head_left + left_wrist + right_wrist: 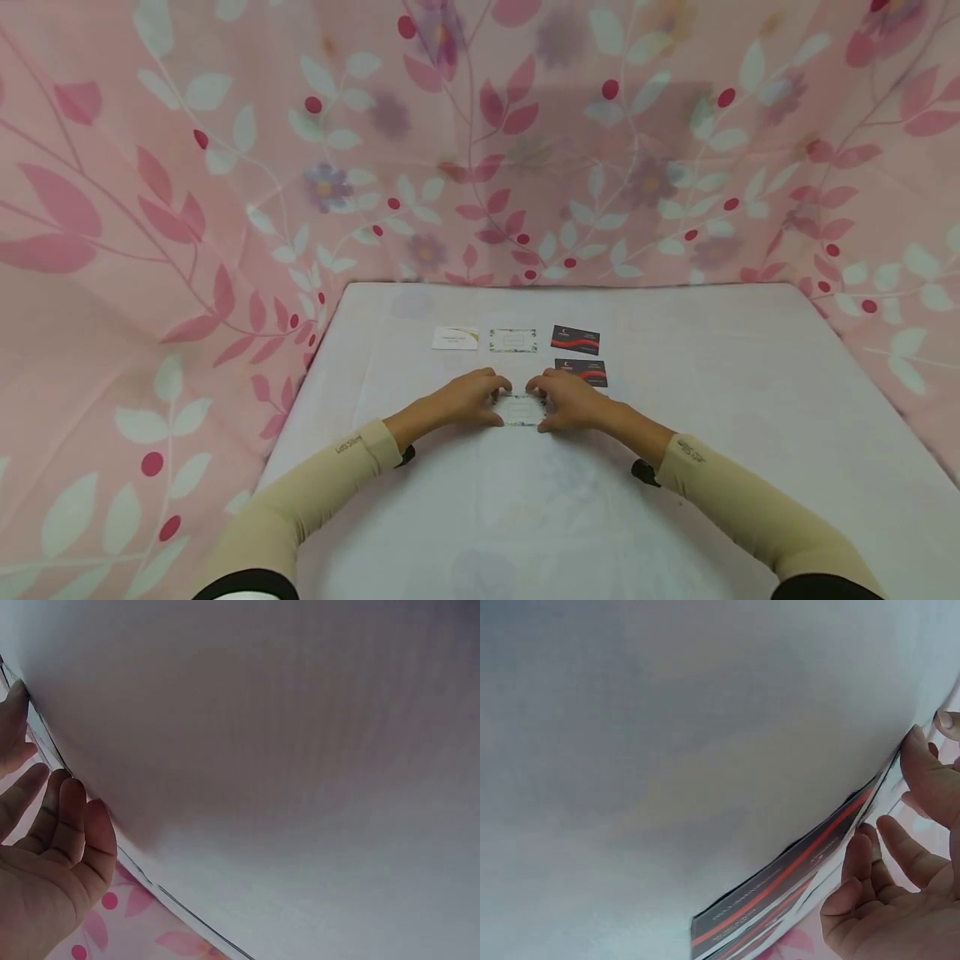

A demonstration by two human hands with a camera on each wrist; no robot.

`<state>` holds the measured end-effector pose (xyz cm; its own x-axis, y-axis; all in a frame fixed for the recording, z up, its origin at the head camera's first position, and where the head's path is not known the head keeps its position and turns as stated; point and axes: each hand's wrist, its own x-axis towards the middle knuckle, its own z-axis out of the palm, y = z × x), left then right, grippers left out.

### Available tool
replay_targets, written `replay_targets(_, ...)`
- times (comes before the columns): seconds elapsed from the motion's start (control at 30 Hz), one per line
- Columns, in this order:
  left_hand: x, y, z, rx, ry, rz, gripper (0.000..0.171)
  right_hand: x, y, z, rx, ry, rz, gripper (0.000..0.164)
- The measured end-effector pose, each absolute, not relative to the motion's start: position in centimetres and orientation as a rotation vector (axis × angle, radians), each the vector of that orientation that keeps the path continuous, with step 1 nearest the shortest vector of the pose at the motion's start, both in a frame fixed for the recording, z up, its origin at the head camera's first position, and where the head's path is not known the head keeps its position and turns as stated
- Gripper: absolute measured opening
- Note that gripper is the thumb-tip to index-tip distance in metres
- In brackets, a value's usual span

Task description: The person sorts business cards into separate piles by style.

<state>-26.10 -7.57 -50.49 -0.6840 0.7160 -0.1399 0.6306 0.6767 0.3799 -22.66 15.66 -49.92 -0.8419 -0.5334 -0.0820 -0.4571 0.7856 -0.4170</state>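
A white business card with a green leaf border (519, 410) lies on the white-covered table, flat as far as I can see. My left hand (471, 398) holds its left end, thumb at the near corner and forefinger at the far one. Mirroring that, my right hand (573, 402) grips the right end with thumb and curled forefinger. Just beyond the right hand lies a black business card with a red wave (592, 373), partly covered by that hand. In both wrist views the fingers are seen edge-on to the tabletop, so their exact contact is hard to make out.
Farther back, a row holds a white card with a yellow-green curve (455, 338), another leaf-bordered card (513, 341) and a second black card (575, 340), slightly tilted. Pink floral cloth (480, 167) hangs behind the table (750, 417) and along its sides.
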Motion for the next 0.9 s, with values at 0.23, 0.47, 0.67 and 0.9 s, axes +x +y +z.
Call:
replay_targets(0.23,-25.7,-8.1,-50.8,1.193,2.655,0.418,0.061,-22.5,15.3,-50.1,-0.736,2.831,-0.527,0.061)
replay_targets(0.47,-25.3,-8.7,-50.9,1.374,2.719,0.412,0.050,-21.7,15.0,-50.7,-0.654,2.766,-0.737,0.033)
replay_targets(0.67,-25.4,-9.1,-50.3,1.493,2.766,0.461,0.055,-21.8,15.5,-49.9,-0.619,2.690,-1.032,0.023)
replay_targets(0.9,-25.7,-9.5,-49.8,1.519,2.820,0.491,0.068,-22.5,15.9,-49.2,-0.555,2.591,-1.244,0.025)
